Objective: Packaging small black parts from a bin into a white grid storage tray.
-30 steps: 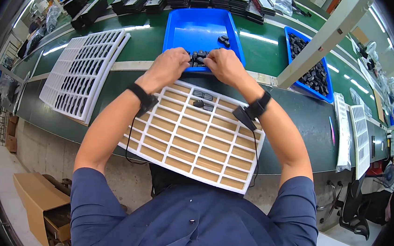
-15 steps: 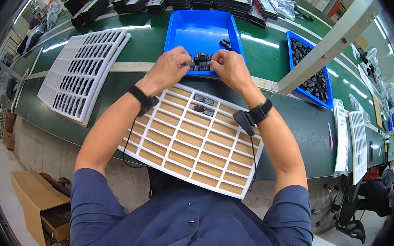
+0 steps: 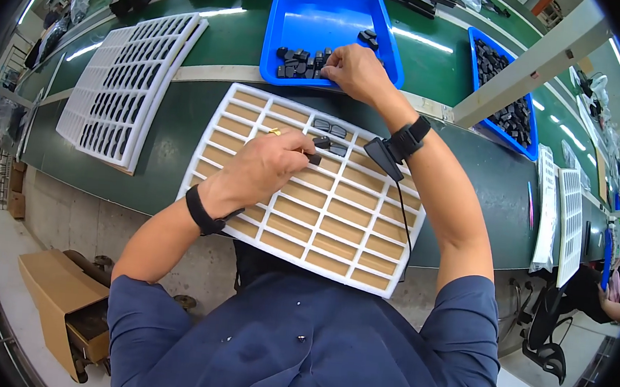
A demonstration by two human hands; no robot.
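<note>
My left hand (image 3: 272, 162) is closed, pinching a small black plastic part (image 3: 314, 160) low over the white grid tray (image 3: 332, 272). Several similar black parts (image 3: 330, 128) lie in cells at the tray's upper middle, beside my fingertips. The other cells in view show a tan bottom. Farther off, my right hand (image 3: 361, 74) reaches over the near edge of a blue bin (image 3: 326, 11). Its fingers are closed among loose black parts (image 3: 297, 66); what they grip is hidden.
At the left lie stacked white grid trays (image 3: 143, 83) filled with black parts. A second blue bin (image 3: 532, 143), heaped with black parts, stands at the right behind a pale post (image 3: 536, 58). More white trays (image 3: 570, 216) lie farther right. An open carton (image 3: 50, 296) is on the floor.
My left hand has come from the blue bin down to the white grid tray with a black part. The right hand stays at the bin. The whole view has shifted slightly.
</note>
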